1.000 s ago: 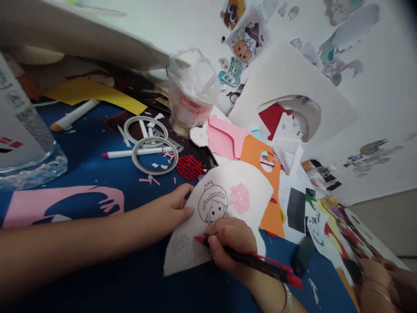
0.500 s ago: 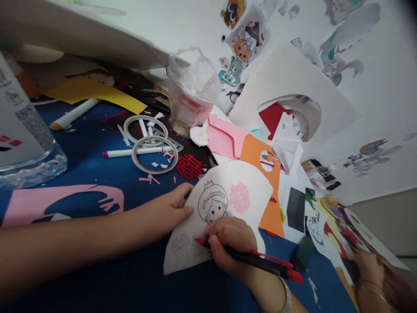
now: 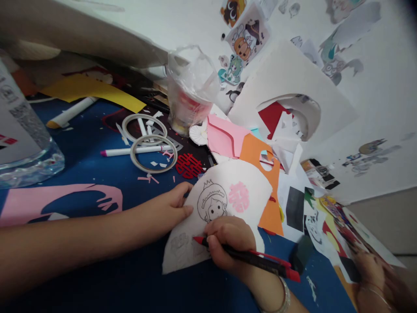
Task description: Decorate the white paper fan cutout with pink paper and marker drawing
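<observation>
My left hand (image 3: 178,203) pressed the fan-shaped paper (image 3: 230,180) at its upper left edge, thumb on top, probably so that the sheet would not slip, and clear of the drawn figure (image 3: 213,205). My right hand (image 3: 230,238) was closed round a black-and-red pen (image 3: 257,259), its fingers low on the barrel, which I judge gave finer control. It lay over the lower part of the sheet, hiding what was beneath. The red tip pointed left, beside a faint grey sketch (image 3: 180,241) near the lower left corner; I couldn't tell whether it touched the paper.

The sheet lay on the blue counter (image 3: 130,278) in front of me, its narrow lower left corner toward me and its curved far rim overlapping an orange cutout (image 3: 275,178). Past the left hand, a red cutout (image 3: 189,166) and two tape rings (image 3: 153,171) crowded that side, with a pink sheet (image 3: 19,204) beyond my forearm. The pen's back end reached close to a dark block (image 3: 301,254), so a swing that way looked tight. Another person's hand (image 3: 369,266) was well apart, far right. The easiest room for my wrist seemed to be the near side.
</observation>
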{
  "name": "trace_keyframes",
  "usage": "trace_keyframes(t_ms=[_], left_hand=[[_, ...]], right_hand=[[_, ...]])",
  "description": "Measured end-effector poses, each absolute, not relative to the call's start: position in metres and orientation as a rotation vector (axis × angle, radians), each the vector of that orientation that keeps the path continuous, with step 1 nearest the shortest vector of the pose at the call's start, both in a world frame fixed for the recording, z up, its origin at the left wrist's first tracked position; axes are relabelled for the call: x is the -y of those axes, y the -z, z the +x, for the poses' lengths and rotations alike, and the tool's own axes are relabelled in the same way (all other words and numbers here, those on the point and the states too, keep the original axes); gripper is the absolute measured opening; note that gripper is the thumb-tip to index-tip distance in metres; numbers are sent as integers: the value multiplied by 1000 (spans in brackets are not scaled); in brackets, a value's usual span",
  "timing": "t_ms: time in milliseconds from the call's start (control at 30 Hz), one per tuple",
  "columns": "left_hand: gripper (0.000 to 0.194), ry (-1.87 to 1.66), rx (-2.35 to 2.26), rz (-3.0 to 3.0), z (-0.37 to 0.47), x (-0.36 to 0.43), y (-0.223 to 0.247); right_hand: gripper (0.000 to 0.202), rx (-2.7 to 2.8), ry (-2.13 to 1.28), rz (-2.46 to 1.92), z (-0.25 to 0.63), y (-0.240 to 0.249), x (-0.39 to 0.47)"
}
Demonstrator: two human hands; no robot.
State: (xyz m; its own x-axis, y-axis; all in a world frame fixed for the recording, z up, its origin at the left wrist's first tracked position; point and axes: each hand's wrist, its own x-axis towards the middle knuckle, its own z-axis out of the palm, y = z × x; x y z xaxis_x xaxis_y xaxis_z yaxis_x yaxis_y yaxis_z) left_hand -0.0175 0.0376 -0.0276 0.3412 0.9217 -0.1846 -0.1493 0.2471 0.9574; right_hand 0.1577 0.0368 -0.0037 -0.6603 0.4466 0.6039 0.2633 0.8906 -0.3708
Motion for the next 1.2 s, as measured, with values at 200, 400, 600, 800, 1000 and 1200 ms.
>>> trace_keyframes(t_ms=[200, 400, 600, 800, 1000, 1200], left_hand=[[46, -866, -906, 1033, -17, -37, 27], [44, -890, -914, 1048, -17, -37, 28], [47, -860, -891, 1006, -16, -36, 25], [47, -863, -899, 1013, -16, -36, 26], [47, -871, -929, 1033, -17, -37, 25], [48, -855, -927, 1035, -16, -38, 24]], right_hand=[[22, 2246, -396, -451, 156, 3, -37], [21, 2256, -351, -464, 155, 3, -37], [18, 2272, -334, -488, 159, -1, -36], [22, 2263, -337, -519, 160, -2, -36], [24, 2283, -365, -538, 159, -2, -36], [25, 2284, -352, -542, 159, -2, -37]])
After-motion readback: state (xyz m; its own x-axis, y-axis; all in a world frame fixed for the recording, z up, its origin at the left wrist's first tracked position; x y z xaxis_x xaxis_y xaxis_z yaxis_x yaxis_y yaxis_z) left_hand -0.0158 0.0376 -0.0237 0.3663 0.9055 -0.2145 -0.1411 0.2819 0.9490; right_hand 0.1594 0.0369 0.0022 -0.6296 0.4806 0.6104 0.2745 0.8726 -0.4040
